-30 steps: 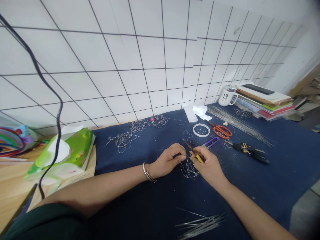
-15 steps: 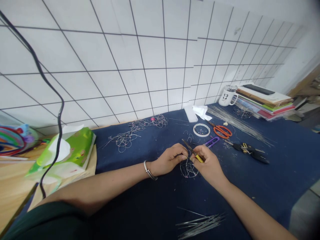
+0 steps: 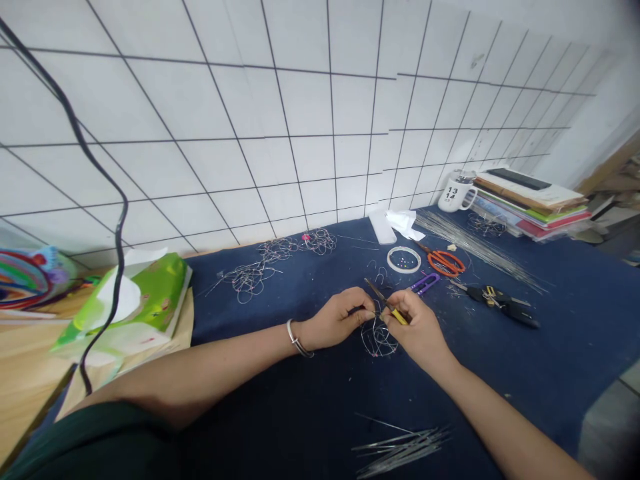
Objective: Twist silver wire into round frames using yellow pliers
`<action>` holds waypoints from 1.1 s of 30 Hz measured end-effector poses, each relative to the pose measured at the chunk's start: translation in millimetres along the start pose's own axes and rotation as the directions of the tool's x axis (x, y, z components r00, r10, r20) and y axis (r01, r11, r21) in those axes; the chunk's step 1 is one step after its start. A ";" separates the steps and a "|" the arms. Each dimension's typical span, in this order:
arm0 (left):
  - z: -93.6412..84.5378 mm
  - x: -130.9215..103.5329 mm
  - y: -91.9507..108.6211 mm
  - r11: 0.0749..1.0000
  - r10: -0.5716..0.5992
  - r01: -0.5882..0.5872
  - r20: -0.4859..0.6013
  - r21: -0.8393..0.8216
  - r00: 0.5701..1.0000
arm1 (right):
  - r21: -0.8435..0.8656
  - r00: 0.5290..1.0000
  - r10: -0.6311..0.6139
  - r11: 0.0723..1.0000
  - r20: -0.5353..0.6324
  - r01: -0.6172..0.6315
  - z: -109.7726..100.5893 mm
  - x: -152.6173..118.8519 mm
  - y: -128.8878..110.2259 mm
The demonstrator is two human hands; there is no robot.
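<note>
A bundle of looped thin wire [image 3: 379, 341] with tiny pinkish beads hangs just below my fingertips. My left hand [image 3: 340, 319], wearing a silver bangle, is closed in a pinch on the top of this wire. My right hand [image 3: 417, 330] is closed around yellow-handled pliers [image 3: 399, 316], whose dark jaws point up and to the left. Its thumb and fingertip also meet at the wire, close to the left fingertips. The exact spot between the fingers is too small to make out.
Beyond my hands are a round white dish [image 3: 403, 260] of small beads, purple snips [image 3: 425, 284], orange-handled scissors [image 3: 447, 263] and black pliers [image 3: 505, 307]. Straight wires [image 3: 403, 448] lie nearest me. Tangled wire pieces [image 3: 250, 280], a tissue pack [image 3: 165, 293] and a mug [image 3: 454, 193] stand farther off.
The wire loops have turned slightly and shifted a little to the right under my fingers. Both hands keep their grip in nearly the same place.
</note>
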State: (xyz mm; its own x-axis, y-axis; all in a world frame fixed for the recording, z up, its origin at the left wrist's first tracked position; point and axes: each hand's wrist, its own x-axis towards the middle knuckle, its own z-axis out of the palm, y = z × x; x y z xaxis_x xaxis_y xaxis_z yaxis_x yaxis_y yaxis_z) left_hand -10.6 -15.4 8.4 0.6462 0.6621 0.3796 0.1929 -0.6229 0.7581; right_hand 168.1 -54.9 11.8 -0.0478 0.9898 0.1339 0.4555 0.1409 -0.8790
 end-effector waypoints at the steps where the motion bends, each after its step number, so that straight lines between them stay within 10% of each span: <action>1: 1.0 -0.6 -0.3 1.000 -0.008 0.008 -0.016 -0.004 1.000 | -0.002 1.000 0.001 1.000 -0.001 -0.001 -0.1 0.1 -0.5; 33: 6.1 1.8 -3.4 0.979 0.111 -0.087 -0.120 0.184 0.987 | -0.009 1.000 -0.016 1.000 -0.012 0.016 4.8 0.0 2.1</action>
State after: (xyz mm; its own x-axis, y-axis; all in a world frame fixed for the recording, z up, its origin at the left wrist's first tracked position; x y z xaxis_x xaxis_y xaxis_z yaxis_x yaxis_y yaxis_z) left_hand -5.6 -14.6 3.2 0.5699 0.6345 0.5221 0.2681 -0.7442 0.6117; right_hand 164.8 -54.6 7.7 -0.0445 0.9871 0.1536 0.4625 0.1566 -0.8727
